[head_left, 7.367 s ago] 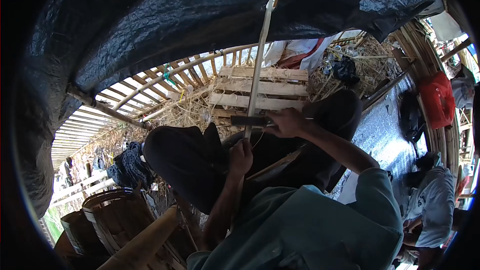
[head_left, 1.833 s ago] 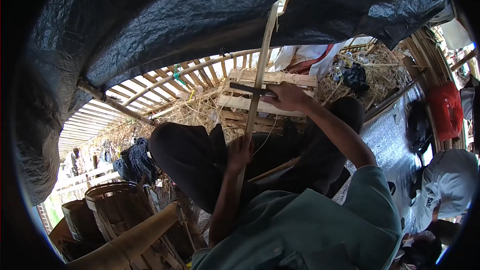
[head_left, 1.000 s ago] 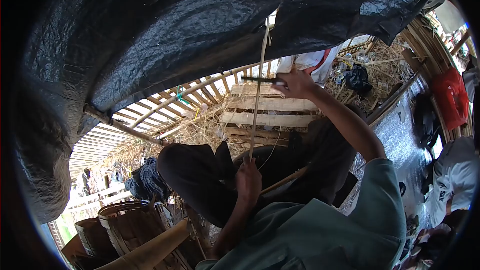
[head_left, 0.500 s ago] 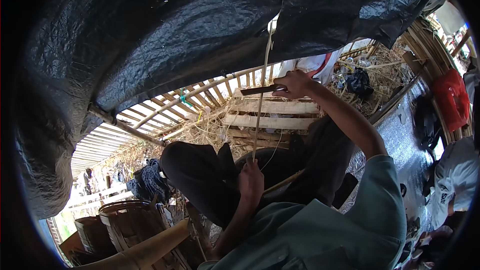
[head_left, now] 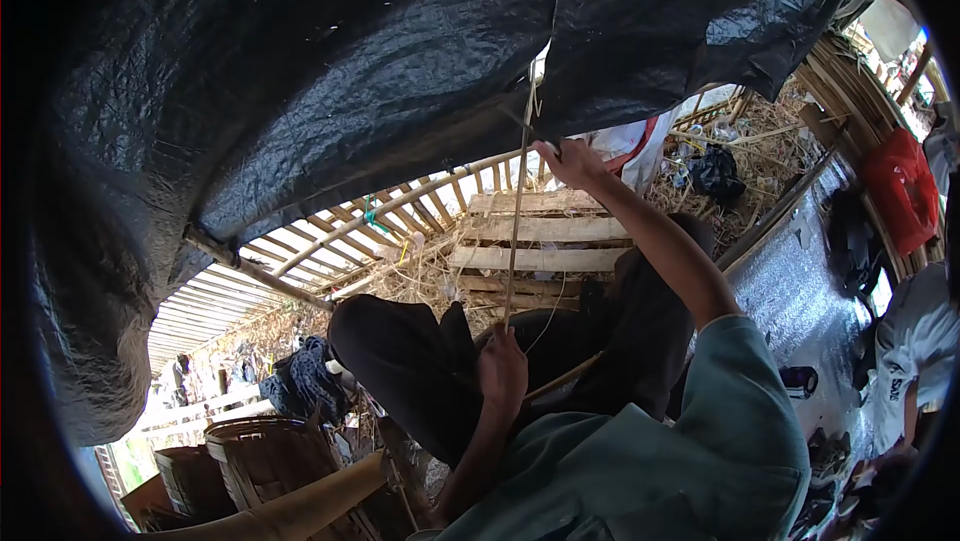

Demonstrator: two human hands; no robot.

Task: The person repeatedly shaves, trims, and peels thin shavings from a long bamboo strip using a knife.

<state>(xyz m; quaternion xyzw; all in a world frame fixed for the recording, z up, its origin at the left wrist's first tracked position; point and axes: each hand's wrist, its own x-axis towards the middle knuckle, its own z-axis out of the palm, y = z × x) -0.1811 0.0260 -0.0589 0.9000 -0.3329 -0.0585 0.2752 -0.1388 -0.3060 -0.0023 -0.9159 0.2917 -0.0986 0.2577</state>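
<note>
My left hand is closed around the lower end of a long, thin bamboo strip, near my lap. The strip runs up, away from me, towards a gap in the black plastic sheet, and its upper part looks frayed. My right hand grips a knife beside the upper part of the strip. The dark knife blade points up and left across the strip, faint against the sheet. I cannot tell whether the blade touches the strip.
Black plastic sheeting hangs across the top. Wooden slats lie beyond my crossed legs, with a bamboo slat fence to their left. Woven baskets and a thick bamboo pole are at lower left. A red plastic bag hangs right.
My right hand has shifted slightly up along the strip, and the knife has turned from nearly level to pointing up and left. My left hand keeps its hold.
</note>
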